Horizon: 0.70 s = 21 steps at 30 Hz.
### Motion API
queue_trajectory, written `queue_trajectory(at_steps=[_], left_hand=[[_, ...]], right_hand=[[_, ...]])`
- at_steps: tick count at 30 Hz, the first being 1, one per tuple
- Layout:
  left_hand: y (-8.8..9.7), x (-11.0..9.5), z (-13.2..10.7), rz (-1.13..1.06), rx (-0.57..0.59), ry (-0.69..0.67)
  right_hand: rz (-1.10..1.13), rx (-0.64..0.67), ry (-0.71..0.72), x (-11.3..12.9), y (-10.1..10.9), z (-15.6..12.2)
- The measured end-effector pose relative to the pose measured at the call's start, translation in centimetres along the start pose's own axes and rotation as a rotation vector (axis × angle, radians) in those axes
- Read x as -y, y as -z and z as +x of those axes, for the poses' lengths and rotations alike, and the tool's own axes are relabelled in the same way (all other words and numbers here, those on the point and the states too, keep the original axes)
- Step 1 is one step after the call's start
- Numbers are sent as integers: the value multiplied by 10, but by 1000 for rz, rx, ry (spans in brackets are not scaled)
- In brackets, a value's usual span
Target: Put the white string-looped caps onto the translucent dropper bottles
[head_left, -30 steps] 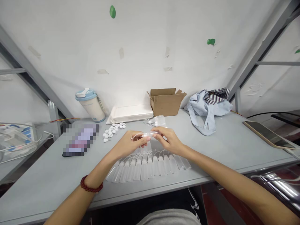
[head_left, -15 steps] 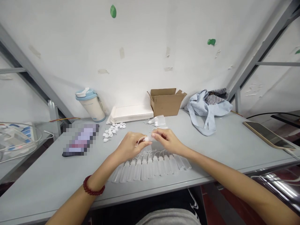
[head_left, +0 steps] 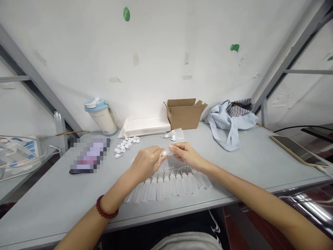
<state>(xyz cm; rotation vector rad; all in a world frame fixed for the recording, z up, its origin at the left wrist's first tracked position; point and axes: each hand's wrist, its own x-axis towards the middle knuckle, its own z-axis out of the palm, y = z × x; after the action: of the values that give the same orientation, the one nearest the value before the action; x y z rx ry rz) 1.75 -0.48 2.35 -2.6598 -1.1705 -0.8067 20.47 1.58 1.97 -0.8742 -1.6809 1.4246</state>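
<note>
Above the middle of the table, a small translucent plastic squeeze bottle (head_left: 167,152) is pinched between my two hands. My left hand (head_left: 147,160) closes around its white cap end, where the thin tube is now mostly covered by fingers. Thumb and fingers of my right hand (head_left: 186,154) grip the other end. Just below my hands lies a row of similar bottles (head_left: 167,187) with curved thin tubes. A loose cluster of white caps (head_left: 125,146) sits left of my left hand. Behind my hands are small white-tipped pieces on clear plastic (head_left: 179,134).
Along the wall stand a blue-lidded tumbler (head_left: 101,118), a white flat stack (head_left: 147,126), an open cardboard box (head_left: 184,116) and a light blue cloth bag (head_left: 229,121). A pixelated purple item (head_left: 91,156) lies left, a phone (head_left: 296,151) right.
My left hand has rolled over the cap end, hiding the tube that showed before. My right hand keeps its pinch on the bottle, nearly in place.
</note>
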Motion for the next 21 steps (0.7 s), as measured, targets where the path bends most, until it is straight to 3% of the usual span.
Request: queue_trajectory(at_steps=[5, 11, 15, 18, 21], left_hand=[[12, -4, 7, -388, 129, 256], [20, -7, 8, -588, 221, 375], [16, -7, 6, -589, 133, 253], [7, -4, 2, -425, 10, 92], [-2, 2, 0, -270, 2, -62]], right_hand=[[-120, -60, 125, -1, -1, -2], [-264, -76, 192, -2, 0, -4], [-322, -70, 213, -1, 2, -4], [-322, -64, 186, -1, 1, -4], [-307, -43, 153, -1, -4, -6]])
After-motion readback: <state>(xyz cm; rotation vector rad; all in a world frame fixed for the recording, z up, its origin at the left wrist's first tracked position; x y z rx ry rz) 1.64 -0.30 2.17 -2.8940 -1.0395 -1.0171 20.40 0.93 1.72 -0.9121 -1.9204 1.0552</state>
